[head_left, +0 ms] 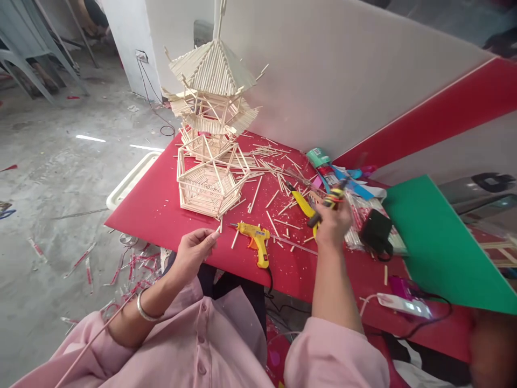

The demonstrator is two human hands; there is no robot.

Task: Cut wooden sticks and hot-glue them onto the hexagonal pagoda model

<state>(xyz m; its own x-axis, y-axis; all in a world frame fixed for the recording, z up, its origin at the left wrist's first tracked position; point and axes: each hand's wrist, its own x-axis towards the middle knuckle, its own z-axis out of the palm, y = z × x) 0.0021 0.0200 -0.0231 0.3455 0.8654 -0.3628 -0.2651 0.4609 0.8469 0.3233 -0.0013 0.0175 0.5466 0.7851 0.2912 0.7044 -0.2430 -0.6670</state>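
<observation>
My left hand (194, 252) pinches a short thin wooden stick (220, 224) between thumb and fingertips, just in front of a six-sided stick frame (210, 196). Behind that frame rises a tiered stick pagoda (216, 73) with slatted roofs. On the right, my right hand (334, 222) is closed around a yellow-and-black handled tool (333, 199); blur hides its exact kind. A second yellow-handled tool (301, 203) lies beside that hand. Between my hands a yellow glue gun (255, 240) rests on its side, nozzle pointing left.
Loose sticks (266, 161) and chips litter the red tabletop (141, 210). At right are a green tin (318, 157), bagged sticks (355, 215), a black box (375, 229), a green board (440, 248) and a lit power strip (404, 305). A wall (291, 70) stands behind.
</observation>
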